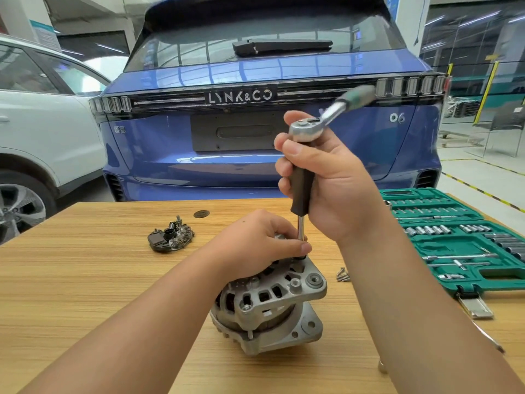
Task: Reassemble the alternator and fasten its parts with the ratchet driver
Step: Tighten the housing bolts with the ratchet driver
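The alternator point(270, 302) stands at 6 o'clock on the tabletop point(85, 280). Left hand point(255, 243) — fingers curled on its top; right hand point(326, 180) grips the ratchet driver point(302, 191) upright at 12 o'clock above it.

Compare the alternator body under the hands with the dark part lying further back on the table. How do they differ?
The alternator body is silver-grey metal, bulky and tall; the dark part is black, flat and smaller. The left hand steadies the alternator body while the right hand holds the ratchet driver upright over it; the dark part lies untouched. Both rest on the wooden table.
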`<state>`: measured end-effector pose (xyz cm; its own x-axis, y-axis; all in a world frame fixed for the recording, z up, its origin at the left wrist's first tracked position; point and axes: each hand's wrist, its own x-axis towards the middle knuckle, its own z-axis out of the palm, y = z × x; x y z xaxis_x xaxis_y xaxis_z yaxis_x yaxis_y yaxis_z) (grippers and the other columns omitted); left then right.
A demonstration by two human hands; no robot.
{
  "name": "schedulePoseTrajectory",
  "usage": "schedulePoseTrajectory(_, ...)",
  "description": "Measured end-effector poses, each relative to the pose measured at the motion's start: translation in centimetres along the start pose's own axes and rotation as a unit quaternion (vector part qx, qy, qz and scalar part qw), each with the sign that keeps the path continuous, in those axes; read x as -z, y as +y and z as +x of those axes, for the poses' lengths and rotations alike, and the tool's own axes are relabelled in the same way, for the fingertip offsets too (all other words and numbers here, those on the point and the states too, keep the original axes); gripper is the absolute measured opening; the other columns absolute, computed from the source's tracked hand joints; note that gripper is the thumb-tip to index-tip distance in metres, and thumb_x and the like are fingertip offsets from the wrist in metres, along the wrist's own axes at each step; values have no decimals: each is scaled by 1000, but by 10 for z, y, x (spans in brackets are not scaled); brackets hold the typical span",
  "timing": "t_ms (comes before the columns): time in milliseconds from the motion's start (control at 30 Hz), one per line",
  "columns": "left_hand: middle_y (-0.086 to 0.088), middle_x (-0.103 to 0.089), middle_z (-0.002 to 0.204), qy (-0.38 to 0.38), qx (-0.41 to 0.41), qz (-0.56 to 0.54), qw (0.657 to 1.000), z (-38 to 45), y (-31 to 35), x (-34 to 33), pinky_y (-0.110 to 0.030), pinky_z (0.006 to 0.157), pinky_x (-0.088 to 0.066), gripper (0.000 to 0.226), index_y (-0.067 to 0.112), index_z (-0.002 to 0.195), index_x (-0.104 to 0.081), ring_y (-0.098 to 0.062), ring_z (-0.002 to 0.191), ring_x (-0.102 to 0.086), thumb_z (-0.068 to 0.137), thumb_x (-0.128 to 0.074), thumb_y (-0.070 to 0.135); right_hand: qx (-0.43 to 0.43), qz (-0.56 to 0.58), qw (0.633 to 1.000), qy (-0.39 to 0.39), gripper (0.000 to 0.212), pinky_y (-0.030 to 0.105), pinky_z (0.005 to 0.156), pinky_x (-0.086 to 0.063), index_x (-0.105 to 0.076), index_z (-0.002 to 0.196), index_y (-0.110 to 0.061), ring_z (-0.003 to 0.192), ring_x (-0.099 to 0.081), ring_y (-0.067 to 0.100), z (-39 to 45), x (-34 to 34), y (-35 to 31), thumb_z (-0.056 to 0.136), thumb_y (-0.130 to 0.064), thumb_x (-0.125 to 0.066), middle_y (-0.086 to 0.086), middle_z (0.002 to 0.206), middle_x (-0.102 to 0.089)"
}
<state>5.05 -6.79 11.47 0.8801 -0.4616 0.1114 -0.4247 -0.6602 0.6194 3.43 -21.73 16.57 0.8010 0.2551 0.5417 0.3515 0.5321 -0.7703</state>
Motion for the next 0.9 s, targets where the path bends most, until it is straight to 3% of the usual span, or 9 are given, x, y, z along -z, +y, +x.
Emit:
schedulePoseTrajectory(67, 25, -67, 69, 13, 0, 9, 1000, -1, 1, -1, -12, 53, -45, 21, 45, 71, -70, 4, 61, -61, 89, -71, 56, 83, -79, 993, 28, 31, 28, 61, -44, -60, 112, -27, 66, -57, 14, 0, -6, 8, 87, -9, -63, -1, 87, -67)
schedulePoseTrajectory(133, 27, -57, 56, 20, 1, 17, 1000, -1, 2, -2, -8, 46, -35, 29, 43, 63, -66, 8, 52, -53, 90, -71, 53, 145, -146, 978, 43, 30, 32, 58, -44, -59, 113, -28, 64, -54, 18, -1, -10, 12, 90, -7, -60, 4, 85, -64)
schedulePoseTrajectory(300, 24, -66, 73, 24, 2, 12, 1000, -3, 5, -2, -15, 54, -44, 28, 46, 63, -67, 2, 65, -60, 89, -72, 54, 56, -28, 998, -14, 35, 37, 59, -35, -58, 118, -21, 62, -47, 25, -1, -10, -1, 83, -21, -56, 7, 83, -62)
schedulePoseTrajectory(433, 7, -75, 106, 22, 7, 0, 1000, -4, 10, -1, -48, 89, -56, 21, 44, 71, -71, -17, 95, -69, 88, -72, 54, 6, -41, 999, -8, 37, 36, 59, -31, -52, 119, -19, 63, -45, 25, -1, -11, -8, 87, -38, -56, 11, 86, -55)
schedulePoseTrajectory(567, 12, -75, 105, 25, 8, -7, 1000, -5, 9, -1, -47, 91, -55, 19, 45, 72, -72, -13, 97, -69, 88, -73, 53, -16, -4, 1000, 13, 48, 34, 58, -34, -48, 126, -17, 62, -47, 21, 0, -13, -9, 84, -39, -50, 7, 83, -56)
schedulePoseTrajectory(667, 23, -72, 85, 22, 10, 9, 1000, -2, 6, -1, -27, 69, -55, 20, 42, 73, -72, 3, 75, -65, 89, -72, 55, 39, -35, 991, 122, 35, 26, 48, -38, -51, 124, -11, 54, -45, 15, -1, -13, 0, 94, -26, -62, 3, 75, -55)
schedulePoseTrajectory(767, 27, -59, 57, 12, 3, 15, 1000, -4, 7, -2, -9, 43, -35, 26, 42, 67, -68, 7, 51, -53, 90, -71, 54, 74, -142, 971, 179, 21, 28, 46, -32, -59, 100, -8, 51, -36, 13, 3, -12, 6, 91, -21, -74, 0, 65, -47)
schedulePoseTrajectory(833, 23, -68, 69, 10, -3, 10, 1000, -3, 6, -2, -12, 53, -46, 24, 42, 69, -70, 4, 61, -61, 89, -71, 55, 26, -115, 983, 139, 19, 27, 49, -32, -60, 90, -10, 51, -37, 12, 4, -3, 1, 87, -24, -72, -2, 64, -47)
schedulePoseTrajectory(900, 14, -76, 98, 10, 6, 3, 1000, -2, 6, -1, -35, 81, -59, 18, 44, 76, -73, -8, 88, -71, 88, -71, 58, -35, -20, 998, 50, 18, 26, 55, -37, -65, 102, -12, 55, -45, 11, 2, 7, -8, 85, -20, -66, -4, 73, -55)
